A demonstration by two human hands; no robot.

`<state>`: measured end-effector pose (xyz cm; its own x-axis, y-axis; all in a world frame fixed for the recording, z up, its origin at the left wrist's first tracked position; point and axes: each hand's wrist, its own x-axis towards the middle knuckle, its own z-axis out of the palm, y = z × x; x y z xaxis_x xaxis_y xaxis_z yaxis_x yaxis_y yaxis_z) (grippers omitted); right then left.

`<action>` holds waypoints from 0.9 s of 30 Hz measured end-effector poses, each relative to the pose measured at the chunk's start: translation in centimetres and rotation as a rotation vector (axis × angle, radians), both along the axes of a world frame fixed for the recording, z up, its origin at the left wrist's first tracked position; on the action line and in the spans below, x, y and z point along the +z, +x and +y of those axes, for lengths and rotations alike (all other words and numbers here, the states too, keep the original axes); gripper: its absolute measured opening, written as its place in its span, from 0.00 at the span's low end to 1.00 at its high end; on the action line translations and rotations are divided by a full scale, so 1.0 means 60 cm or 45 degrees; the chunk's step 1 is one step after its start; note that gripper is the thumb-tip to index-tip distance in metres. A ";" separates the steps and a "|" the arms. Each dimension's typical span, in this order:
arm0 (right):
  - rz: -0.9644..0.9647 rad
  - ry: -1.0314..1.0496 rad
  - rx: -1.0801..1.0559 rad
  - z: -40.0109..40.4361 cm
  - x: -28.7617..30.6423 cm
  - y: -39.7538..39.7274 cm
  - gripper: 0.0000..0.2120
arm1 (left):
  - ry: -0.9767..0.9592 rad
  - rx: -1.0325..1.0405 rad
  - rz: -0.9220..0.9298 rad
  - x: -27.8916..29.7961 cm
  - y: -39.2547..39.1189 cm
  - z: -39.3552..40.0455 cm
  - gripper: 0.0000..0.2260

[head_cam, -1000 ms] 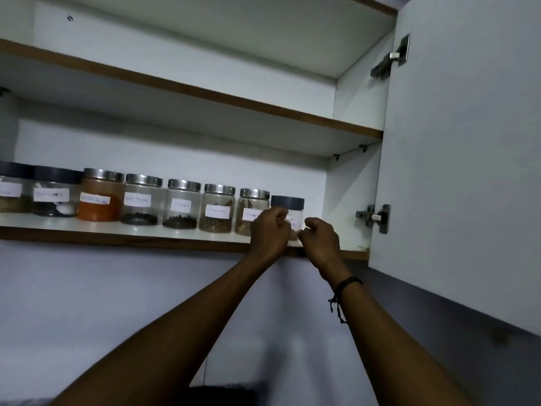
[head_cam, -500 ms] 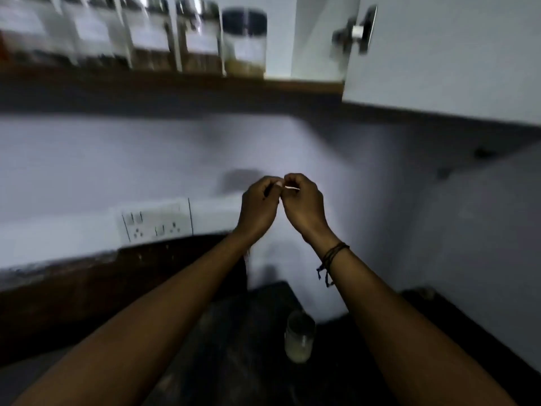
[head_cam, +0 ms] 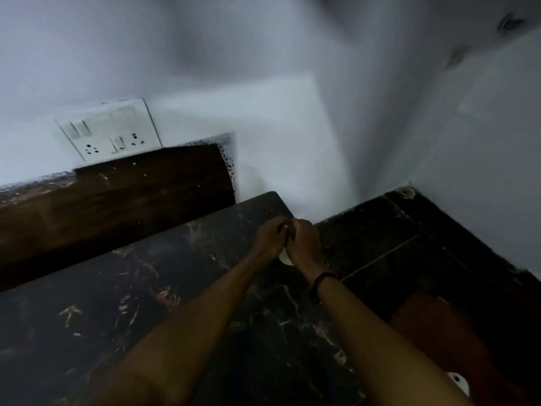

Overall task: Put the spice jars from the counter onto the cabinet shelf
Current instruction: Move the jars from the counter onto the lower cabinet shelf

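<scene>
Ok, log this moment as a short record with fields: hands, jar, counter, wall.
left hand: closed, touching the right hand above the counter
right hand: closed against the left, dark band at the wrist
jar: only a pale sliver shows under the hands; grip cannot be told
counter: dark marbled stone
switch plate: white, on the wall behind the counter
shelf: out of view

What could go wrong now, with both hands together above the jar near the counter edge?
1. The jar is almost hidden under the left hand and right hand, so the grip may be blind.
2. It stands near the edge of the counter; a nudge might tip it off.
</scene>
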<state>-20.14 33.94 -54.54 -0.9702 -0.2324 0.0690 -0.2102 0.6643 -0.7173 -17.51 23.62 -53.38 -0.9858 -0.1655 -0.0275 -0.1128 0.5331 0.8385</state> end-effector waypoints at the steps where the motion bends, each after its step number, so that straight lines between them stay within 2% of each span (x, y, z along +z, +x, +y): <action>1: 0.024 0.042 -0.006 0.006 -0.014 -0.001 0.11 | -0.011 -0.014 0.047 -0.009 -0.003 0.003 0.13; 4: -0.014 0.107 0.005 0.017 -0.043 0.005 0.19 | -0.029 -0.057 0.204 -0.027 -0.012 0.011 0.19; 7: -0.010 0.061 -0.004 0.016 -0.069 0.007 0.23 | -0.020 -0.029 0.100 -0.055 -0.023 0.013 0.12; 12: -0.094 -0.061 -0.002 0.022 -0.097 0.016 0.31 | 0.297 0.011 -0.194 -0.084 -0.025 0.011 0.24; 15: -0.103 -0.020 -0.004 0.023 -0.109 0.013 0.35 | 0.460 0.071 -0.272 -0.086 -0.026 0.008 0.20; 18: -0.019 -0.011 -0.023 0.017 -0.107 0.008 0.34 | 0.472 0.114 -0.260 -0.077 -0.020 0.006 0.16; 20: 0.023 -0.088 -0.033 0.016 -0.099 0.009 0.33 | 0.471 0.161 -0.215 -0.069 -0.012 0.005 0.15; 23: 0.011 -0.205 -0.027 0.018 -0.077 0.015 0.38 | 0.482 0.227 -0.123 -0.051 0.004 -0.001 0.16; 27: -0.011 -0.436 0.061 0.021 -0.020 0.028 0.40 | 0.535 0.420 0.018 -0.006 0.020 -0.024 0.18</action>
<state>-18.47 35.22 -55.71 -0.9595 -0.2426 0.1429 -0.2285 0.3743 -0.8987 -16.30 22.18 -53.75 -0.8842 -0.4439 -0.1452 -0.2048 0.0889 0.9748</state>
